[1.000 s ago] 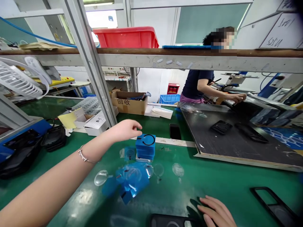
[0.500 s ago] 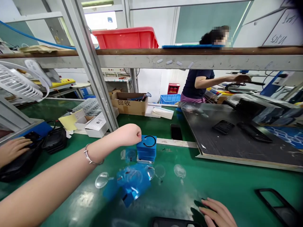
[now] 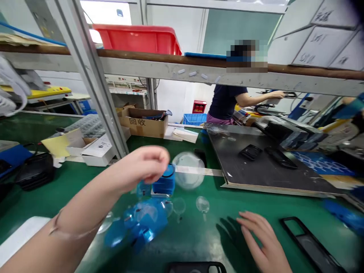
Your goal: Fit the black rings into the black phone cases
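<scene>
My left hand (image 3: pixel 150 163), slightly blurred, is pinched closed beside the stack of blue film squares (image 3: pixel 163 185). A clear round film (image 3: pixel 188 170) hangs in the air just right of its fingertips, apparently held by its edge; the exact grip is blurred. Part of a black ring (image 3: pixel 170 171) shows on top of the stack. My right hand (image 3: pixel 263 239) is open above the green table, fingers stretched out and holding nothing. Left of it, a black phone case (image 3: pixel 196 267) is cut off by the bottom edge of the view.
Used blue films (image 3: pixel 149 220) and clear round pieces (image 3: pixel 202 204) lie in front of the stack. Another black case (image 3: pixel 309 242) is at right. A dark board (image 3: pixel 236 151) carries black cases; a co-worker (image 3: pixel 229 100) is behind it. A metal post (image 3: pixel 91 83) rises at left.
My left hand has come off the stack top, and the clear round film now shows beside it. My right hand has moved further into view. The whole view has shifted right.
</scene>
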Action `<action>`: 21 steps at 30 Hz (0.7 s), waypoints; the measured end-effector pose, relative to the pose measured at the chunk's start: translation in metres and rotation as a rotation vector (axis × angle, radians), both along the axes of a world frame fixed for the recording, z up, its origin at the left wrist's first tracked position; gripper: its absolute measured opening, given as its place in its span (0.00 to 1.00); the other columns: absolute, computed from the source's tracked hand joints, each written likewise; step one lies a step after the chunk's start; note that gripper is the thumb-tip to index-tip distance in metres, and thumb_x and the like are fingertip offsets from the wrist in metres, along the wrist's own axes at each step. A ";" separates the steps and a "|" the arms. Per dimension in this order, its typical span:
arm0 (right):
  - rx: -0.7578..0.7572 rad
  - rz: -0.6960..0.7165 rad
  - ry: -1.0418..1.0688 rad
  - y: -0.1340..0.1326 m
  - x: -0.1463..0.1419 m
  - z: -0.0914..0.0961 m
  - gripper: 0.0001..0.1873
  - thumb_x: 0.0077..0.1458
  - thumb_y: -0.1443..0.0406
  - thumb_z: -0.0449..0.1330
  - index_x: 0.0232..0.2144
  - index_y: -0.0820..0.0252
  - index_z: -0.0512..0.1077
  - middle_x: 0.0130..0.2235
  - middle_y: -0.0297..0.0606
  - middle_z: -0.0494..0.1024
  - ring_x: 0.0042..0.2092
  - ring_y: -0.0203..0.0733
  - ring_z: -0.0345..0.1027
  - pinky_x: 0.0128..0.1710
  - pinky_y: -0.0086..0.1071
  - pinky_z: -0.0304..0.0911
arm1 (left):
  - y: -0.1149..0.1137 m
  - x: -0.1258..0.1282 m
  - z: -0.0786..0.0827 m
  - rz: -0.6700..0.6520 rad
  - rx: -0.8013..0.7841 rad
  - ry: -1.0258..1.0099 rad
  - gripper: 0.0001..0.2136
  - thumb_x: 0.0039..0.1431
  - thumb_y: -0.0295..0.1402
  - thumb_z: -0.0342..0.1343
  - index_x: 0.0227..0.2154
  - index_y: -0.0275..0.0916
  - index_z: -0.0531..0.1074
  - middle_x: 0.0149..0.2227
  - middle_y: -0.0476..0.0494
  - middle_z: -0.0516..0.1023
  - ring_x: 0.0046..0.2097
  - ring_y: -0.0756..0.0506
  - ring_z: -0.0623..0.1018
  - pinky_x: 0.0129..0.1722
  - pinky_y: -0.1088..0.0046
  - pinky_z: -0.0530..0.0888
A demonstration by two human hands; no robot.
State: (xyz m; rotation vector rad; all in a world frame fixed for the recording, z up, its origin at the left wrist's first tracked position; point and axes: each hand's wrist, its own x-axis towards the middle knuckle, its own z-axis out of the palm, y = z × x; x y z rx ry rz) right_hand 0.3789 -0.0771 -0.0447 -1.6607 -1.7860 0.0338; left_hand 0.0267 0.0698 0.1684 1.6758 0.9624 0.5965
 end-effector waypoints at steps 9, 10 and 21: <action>-0.138 -0.341 -0.058 0.201 0.073 0.057 0.33 0.60 0.56 0.52 0.63 0.70 0.62 0.67 0.61 0.56 0.53 0.57 0.72 0.54 0.47 0.65 | -0.044 -0.056 -0.189 0.274 0.213 0.811 0.09 0.54 0.40 0.49 0.22 0.43 0.61 0.26 0.49 0.70 0.30 0.43 0.73 0.29 0.70 0.61; -0.176 -0.382 -0.071 0.215 0.078 0.055 0.35 0.59 0.55 0.53 0.63 0.72 0.61 0.65 0.65 0.58 0.54 0.62 0.70 0.54 0.51 0.64 | -0.048 -0.056 -0.193 0.309 0.223 0.832 0.07 0.55 0.39 0.49 0.26 0.43 0.65 0.30 0.48 0.73 0.32 0.42 0.74 0.30 0.70 0.63; -0.304 -0.251 -0.126 0.175 0.064 0.037 0.21 0.58 0.52 0.51 0.37 0.57 0.79 0.42 0.47 0.78 0.42 0.54 0.74 0.39 0.42 0.68 | 0.006 -0.047 -0.108 0.544 0.437 0.433 0.24 0.63 0.46 0.45 0.52 0.37 0.73 0.42 0.39 0.79 0.41 0.40 0.78 0.40 0.64 0.75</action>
